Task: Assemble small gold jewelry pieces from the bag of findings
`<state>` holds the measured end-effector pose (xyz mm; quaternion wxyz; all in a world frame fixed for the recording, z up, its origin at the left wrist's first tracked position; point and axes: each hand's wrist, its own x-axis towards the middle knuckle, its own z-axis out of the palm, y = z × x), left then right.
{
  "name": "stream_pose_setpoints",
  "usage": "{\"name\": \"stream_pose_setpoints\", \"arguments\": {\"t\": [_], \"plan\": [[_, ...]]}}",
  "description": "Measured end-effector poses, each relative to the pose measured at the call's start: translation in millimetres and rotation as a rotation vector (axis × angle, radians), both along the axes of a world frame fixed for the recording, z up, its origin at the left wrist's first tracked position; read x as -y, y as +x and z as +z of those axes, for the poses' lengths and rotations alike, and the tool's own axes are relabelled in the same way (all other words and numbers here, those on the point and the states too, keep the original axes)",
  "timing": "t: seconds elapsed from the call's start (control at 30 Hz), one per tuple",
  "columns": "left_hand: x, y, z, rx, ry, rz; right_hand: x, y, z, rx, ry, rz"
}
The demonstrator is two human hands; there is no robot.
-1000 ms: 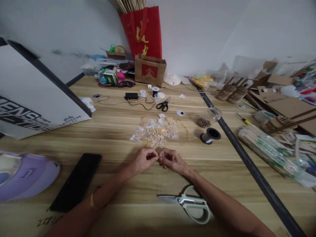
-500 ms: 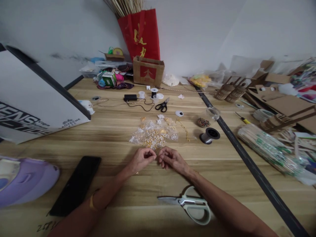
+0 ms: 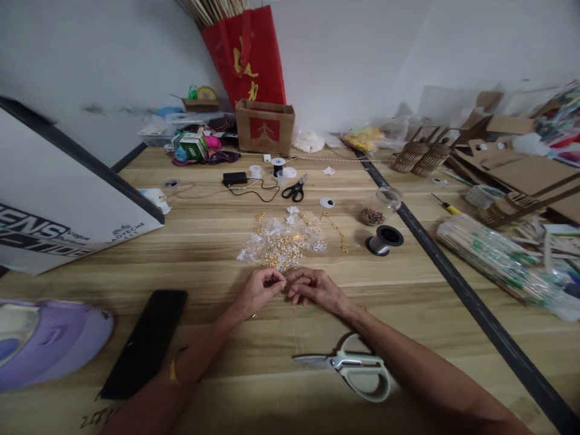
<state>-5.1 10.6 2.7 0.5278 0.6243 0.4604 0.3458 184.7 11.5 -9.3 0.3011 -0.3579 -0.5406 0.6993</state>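
Observation:
My left hand is closed in a pinch, thumb against forefinger; whatever is between them is too small to make out. Close beside it, my right hand has its fingers curled and bent toward the left fingertips, and what they hold is hidden. Just beyond both hands lies a pile of small gold and silver beads and charms, partly in clear plastic bags. A gold chain rests to the right of the pile. Nearer me, light-handled scissors lie beside my right forearm.
A spool of fine wire and a tub of dark beads stand at the right. Black scissors lie behind the pile. A black phone is at the left, with a large white box behind. Wrapped sticks lie far right.
My right hand has shifted slightly left, so its fingertips are closer to the left hand's pinch. The view has tilted a little; the things on the table keep their places.

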Motion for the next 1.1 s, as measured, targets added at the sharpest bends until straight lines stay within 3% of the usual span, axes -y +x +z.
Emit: {"name": "stream_pose_setpoints", "arguments": {"t": [0.27, 0.57, 1.1], "plan": [[-0.7, 0.3, -6.4, -0.039, 0.048, 0.019, 1.6, -2.6, 0.3, 0.037, 0.061, 0.003], [0.0, 1.6, 2.3, -0.048, 0.040, -0.003, 4.3, -4.1, 0.1, 0.048, 0.103, -0.034], [3.4, 6.1, 4.8, -0.091, 0.047, 0.021, 6.9, -5.3, 3.8, 0.041, 0.139, -0.070]]}}
